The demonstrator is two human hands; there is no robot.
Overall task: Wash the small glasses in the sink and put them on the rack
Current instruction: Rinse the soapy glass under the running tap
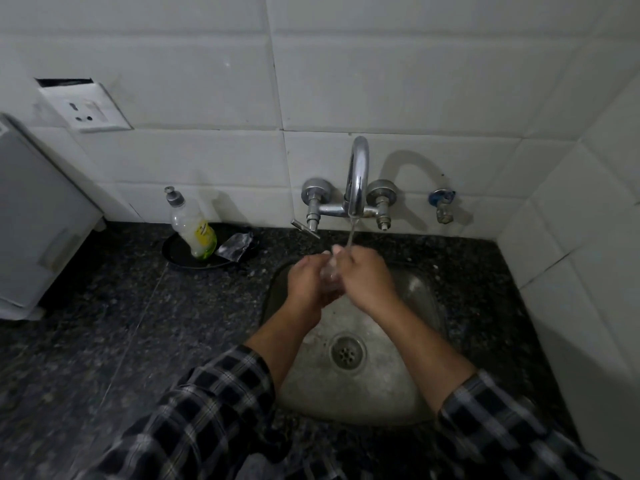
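A small clear glass (331, 276) sits between my two hands over the steel sink (408, 386), under the water running from the chrome tap (358, 174). My left hand (308, 282) grips the glass from the left. My right hand (367, 277) curls round its upper part from the right, with fingers at the rim where the stream lands. The hands hide most of the glass. No rack is in view.
A dish-soap bottle (194, 230) and a crumpled scrub pad (235, 247) stand on a black dish (180, 258) left of the tap. Dark granite counter (121, 323) surrounds the sink. A white appliance (34, 230) stands at the far left; tiled walls close in behind and on the right.
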